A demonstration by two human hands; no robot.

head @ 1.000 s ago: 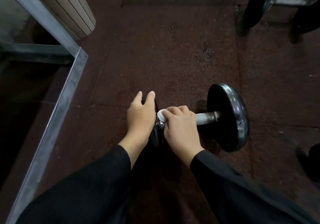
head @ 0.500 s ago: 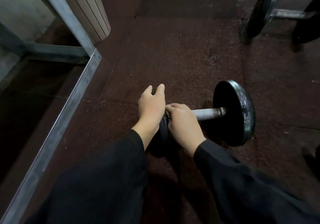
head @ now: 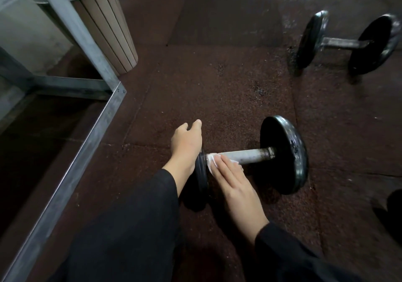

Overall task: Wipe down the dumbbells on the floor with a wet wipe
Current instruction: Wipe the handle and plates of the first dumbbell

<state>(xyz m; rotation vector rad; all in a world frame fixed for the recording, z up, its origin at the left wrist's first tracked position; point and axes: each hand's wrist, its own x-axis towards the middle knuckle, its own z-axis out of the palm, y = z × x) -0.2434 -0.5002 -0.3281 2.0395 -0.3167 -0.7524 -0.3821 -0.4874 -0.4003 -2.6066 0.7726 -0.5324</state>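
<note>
Steadying the near dumbbell [head: 261, 157] on the floor [head: 217, 85], the left hand [head: 185, 142] draped its plate; the right hand's [head: 235, 183] flat grip pressed the wet wipe [head: 212, 159] against the handle.

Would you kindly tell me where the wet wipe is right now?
In the head view, the wipe is low centre, pressed under the right hand against the near dumbbell's bar, beside its left plate.

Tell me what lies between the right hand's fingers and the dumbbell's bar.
In the head view, the white wet wipe lies between the right hand and the metal bar of the near dumbbell, pressed under straight fingers.
</note>
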